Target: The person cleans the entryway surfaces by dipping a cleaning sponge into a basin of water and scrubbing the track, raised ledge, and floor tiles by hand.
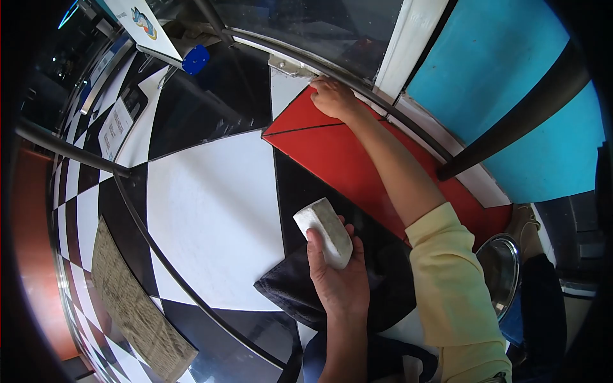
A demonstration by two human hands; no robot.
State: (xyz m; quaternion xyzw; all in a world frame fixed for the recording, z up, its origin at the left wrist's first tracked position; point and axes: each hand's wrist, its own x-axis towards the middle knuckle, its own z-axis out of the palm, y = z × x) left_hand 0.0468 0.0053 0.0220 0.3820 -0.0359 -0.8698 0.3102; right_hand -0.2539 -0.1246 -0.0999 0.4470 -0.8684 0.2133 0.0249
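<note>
In the head view, my left hand [341,281] is palm up with its thumb and fingers wrapped round a whitish rectangular block [324,231] with a greyish, worn side. What the block is made of I cannot tell. My right hand [333,99], at the end of a yellow sleeve, reaches to the far end of the red floor tiles [332,150], by the door sill. Its fingers are curled down against the floor, and anything in them is hidden. Close beyond it is a metal floor fitting [290,66]. Dark fabric [294,287] lies below my left hand.
A dark rail [300,59] runs past a glass door and a blue panel [504,96]. A thick dark post [517,115] stands right of my right arm. A metal bowl [500,268] is at the right. A wood-patterned board [131,306] and a sign stand [150,29] are left.
</note>
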